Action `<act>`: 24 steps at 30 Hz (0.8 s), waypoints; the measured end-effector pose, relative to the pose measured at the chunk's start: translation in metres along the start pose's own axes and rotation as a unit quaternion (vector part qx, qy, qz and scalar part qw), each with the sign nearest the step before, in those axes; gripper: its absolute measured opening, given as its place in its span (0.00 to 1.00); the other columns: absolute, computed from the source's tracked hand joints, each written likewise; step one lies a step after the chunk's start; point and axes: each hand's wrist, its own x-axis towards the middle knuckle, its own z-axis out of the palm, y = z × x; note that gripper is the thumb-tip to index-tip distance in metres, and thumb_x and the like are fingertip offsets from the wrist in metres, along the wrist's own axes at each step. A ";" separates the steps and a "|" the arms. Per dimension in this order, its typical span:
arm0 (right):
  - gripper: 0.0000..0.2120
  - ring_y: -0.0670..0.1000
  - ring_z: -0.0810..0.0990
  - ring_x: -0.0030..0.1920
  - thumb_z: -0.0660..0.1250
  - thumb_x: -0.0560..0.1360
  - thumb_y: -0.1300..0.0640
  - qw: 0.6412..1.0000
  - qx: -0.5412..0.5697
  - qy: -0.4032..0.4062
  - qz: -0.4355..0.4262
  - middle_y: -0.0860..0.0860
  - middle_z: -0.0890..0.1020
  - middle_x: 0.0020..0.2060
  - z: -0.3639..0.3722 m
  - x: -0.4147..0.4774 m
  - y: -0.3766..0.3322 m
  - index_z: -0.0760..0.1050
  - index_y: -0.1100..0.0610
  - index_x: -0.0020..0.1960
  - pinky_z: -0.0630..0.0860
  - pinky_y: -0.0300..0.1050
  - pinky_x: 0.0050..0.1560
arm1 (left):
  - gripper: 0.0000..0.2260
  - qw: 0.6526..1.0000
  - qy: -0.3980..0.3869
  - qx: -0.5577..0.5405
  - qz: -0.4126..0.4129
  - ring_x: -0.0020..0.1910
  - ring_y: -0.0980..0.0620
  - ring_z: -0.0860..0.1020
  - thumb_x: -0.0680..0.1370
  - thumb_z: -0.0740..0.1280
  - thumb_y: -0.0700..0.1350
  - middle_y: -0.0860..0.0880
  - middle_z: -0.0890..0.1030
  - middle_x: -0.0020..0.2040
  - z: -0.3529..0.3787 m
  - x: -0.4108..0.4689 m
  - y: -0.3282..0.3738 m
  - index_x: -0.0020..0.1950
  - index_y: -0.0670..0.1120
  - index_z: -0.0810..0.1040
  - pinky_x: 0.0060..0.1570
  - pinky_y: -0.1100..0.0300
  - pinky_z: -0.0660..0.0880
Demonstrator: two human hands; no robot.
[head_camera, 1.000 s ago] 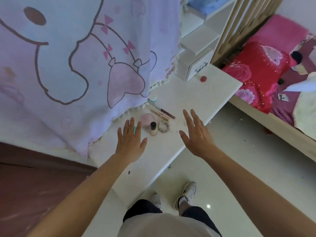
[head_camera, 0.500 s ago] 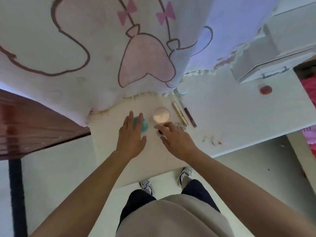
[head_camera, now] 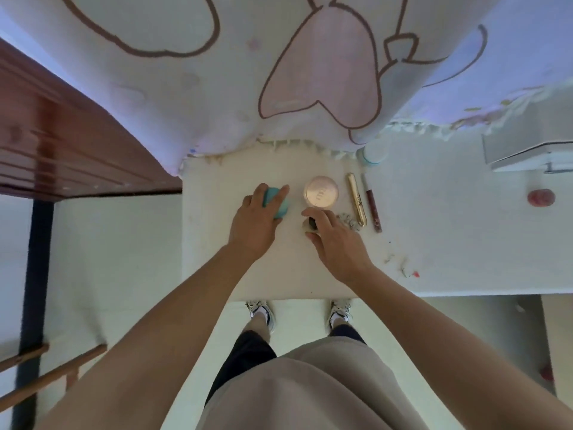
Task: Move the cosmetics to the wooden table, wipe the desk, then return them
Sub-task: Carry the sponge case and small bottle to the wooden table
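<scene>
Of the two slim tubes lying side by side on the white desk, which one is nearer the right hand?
The gold metallic tube. It lies closer to the right hand than the dark red tube, which sits on the gold one's far side.

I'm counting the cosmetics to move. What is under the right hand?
Under the right hand a small bottle with a dark cap shows between the fingers. A beaded ring peeks out beside it. The bottle's body is mostly covered.

A teal sponge (head_camera: 277,203), a pink round compact (head_camera: 321,192), a gold tube (head_camera: 357,199) and a dark red tube (head_camera: 372,206) are seen. The white table (head_camera: 449,231) is backed by a pale curtain (head_camera: 279,72) printed with brown outlines.
</scene>
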 end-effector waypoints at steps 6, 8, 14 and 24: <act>0.20 0.57 0.81 0.44 0.63 0.81 0.54 0.996 0.008 0.022 -0.086 0.51 0.77 0.56 -0.028 0.023 -0.031 0.60 0.44 0.68 0.77 0.49 0.33 | 0.32 0.988 0.127 0.014 -0.081 0.44 0.37 0.76 0.72 0.74 0.45 0.38 0.72 0.64 -0.055 -0.069 -0.022 0.74 0.50 0.67 0.39 0.47 0.79; 0.22 0.56 0.81 0.45 0.63 0.81 0.54 0.988 0.016 0.021 -0.149 0.52 0.77 0.56 -0.040 0.035 -0.053 0.59 0.43 0.70 0.79 0.52 0.34 | 0.32 0.970 0.187 -0.002 -0.153 0.47 0.38 0.75 0.73 0.73 0.46 0.41 0.72 0.65 -0.073 -0.103 -0.023 0.75 0.51 0.65 0.43 0.46 0.78; 0.28 0.43 0.73 0.41 0.62 0.81 0.48 0.953 0.042 0.010 -0.301 0.45 0.76 0.53 -0.056 0.029 -0.146 0.55 0.42 0.77 0.73 0.45 0.41 | 0.34 0.861 0.351 -0.064 -0.363 0.59 0.45 0.71 0.74 0.73 0.49 0.47 0.70 0.65 -0.109 -0.229 -0.003 0.75 0.51 0.61 0.53 0.48 0.74; 0.33 0.46 0.78 0.55 0.66 0.80 0.49 0.862 0.092 -0.077 -0.493 0.47 0.78 0.61 0.030 -0.084 -0.351 0.53 0.46 0.78 0.75 0.44 0.48 | 0.30 0.718 0.445 -0.012 -0.536 0.58 0.45 0.74 0.72 0.74 0.51 0.48 0.73 0.62 -0.114 -0.479 -0.023 0.71 0.49 0.66 0.49 0.51 0.74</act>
